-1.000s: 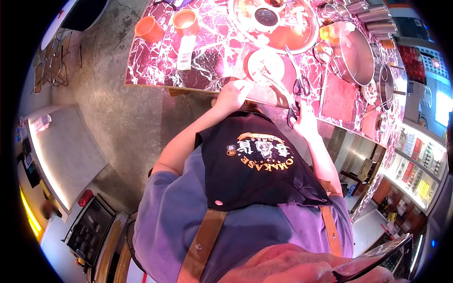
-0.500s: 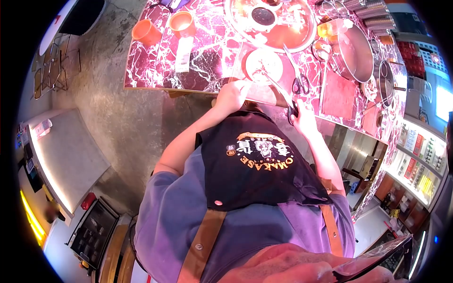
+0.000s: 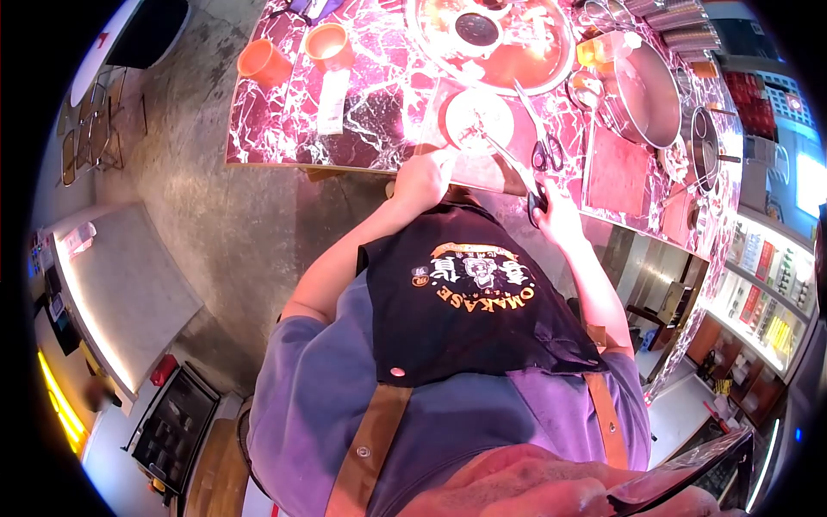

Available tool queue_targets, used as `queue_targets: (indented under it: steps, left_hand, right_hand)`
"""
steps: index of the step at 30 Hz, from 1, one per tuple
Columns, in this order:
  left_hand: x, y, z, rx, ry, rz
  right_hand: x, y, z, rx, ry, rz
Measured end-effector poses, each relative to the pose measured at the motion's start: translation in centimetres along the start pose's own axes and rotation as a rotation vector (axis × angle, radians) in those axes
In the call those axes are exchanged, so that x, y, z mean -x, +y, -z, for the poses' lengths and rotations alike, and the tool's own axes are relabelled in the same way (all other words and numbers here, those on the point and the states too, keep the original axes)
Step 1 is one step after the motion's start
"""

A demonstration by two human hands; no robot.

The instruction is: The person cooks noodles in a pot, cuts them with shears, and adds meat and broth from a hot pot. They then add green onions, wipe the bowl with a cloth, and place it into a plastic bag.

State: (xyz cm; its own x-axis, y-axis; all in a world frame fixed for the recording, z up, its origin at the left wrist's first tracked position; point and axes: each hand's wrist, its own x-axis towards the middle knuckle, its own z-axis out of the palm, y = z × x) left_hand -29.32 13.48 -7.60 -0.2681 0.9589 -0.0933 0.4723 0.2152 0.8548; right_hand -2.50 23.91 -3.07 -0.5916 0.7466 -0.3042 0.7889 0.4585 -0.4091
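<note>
Left hand: the left hand (image 3: 422, 179) rests at the near edge of the table (image 3: 284, 138), fingers curled on the corner of a board (image 3: 482, 168); whether it grips the board I cannot tell

Right hand: the right hand (image 3: 558, 215) is closed on the dark handle of a long tool (image 3: 508, 164); its thin metal shaft runs from the hand up to the small plate

Plate: one small plate (image 3: 479, 119) lies just beyond both hands, between them, on the board; the tool's tip touches the food on it

Scissors: one pair of scissors (image 3: 541, 138) lies just above the right hand, beside the tool

Tray: one big round tray (image 3: 551, 65) sits beyond the plate

Cups: two orange cups (image 3: 297, 53) stand well left of the left hand

Pans: two metal pans (image 3: 659, 112) lie right of the right hand
</note>
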Motion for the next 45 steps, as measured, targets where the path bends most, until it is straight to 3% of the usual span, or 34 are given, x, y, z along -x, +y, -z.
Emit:
queue_targets:
  steps: [5, 7, 9, 15, 19, 22, 23, 31, 33, 37, 41, 43, 45]
  left_hand:
    - [-0.5, -1.8, -0.9, 0.055, 0.001, -0.033]
    - [-0.5, -1.4, -0.8, 0.039, -0.055, 0.000]
    - [-0.5, -0.2, -0.5, 0.053, -0.062, 0.044]
    - [-0.6, -1.4, -0.7, 0.116, 0.058, 0.017]
    - [-0.4, -1.1, 0.6, 0.061, 0.047, 0.077]
    - [-0.5, -1.2, 0.4, -0.016, 0.014, 0.082]
    - [-0.5, -1.0, 0.3, -0.011, -0.014, 0.090]
    - [0.2, -0.3, 0.3, -0.079, -0.105, 0.090]
    - [0.4, -0.7, 0.4, 0.134, -0.041, 0.049]
    - [1.8, -0.5, 2.6, 0.120, -0.106, 0.103]
    - [2.2, 0.0, 5.8, 0.175, -0.069, 0.262]
    - [0.7, 0.6, 7.0, 0.101, 0.013, 0.260]
    - [-1.8, -1.3, 6.9, -0.070, 0.073, 0.156]
  right_hand:
    - [-0.2, -3.9, 1.9, 0.024, -0.105, -0.208]
    - [-1.1, -3.2, 0.5, 0.104, 0.094, -0.060]
    - [-1.8, -2.2, -0.6, 0.117, 0.146, -0.009]
    - [-0.6, 0.2, -0.2, 0.080, 0.134, 0.036]
    - [1.2, 0.2, 2.0, -0.157, 0.027, -0.161]
    - [1.0, -1.5, 2.0, -0.171, -0.009, -0.244]
    - [0.8, -2.0, 1.5, -0.122, 0.047, -0.158]
    - [-1.0, -2.0, -0.5, -0.119, 0.056, -0.102]
    - [-1.2, -1.4, -0.5, -0.155, 0.034, -0.082]
    - [-2.2, -1.1, 0.6, -0.150, -0.002, -0.117]
    - [-2.9, -2.4, 3.6, -0.118, -0.100, -0.159]
    - [-4.1, -0.1, 3.3, -0.180, -0.048, -0.134]
    - [-6.1, -0.5, 5.6, -0.043, 0.014, -0.130]
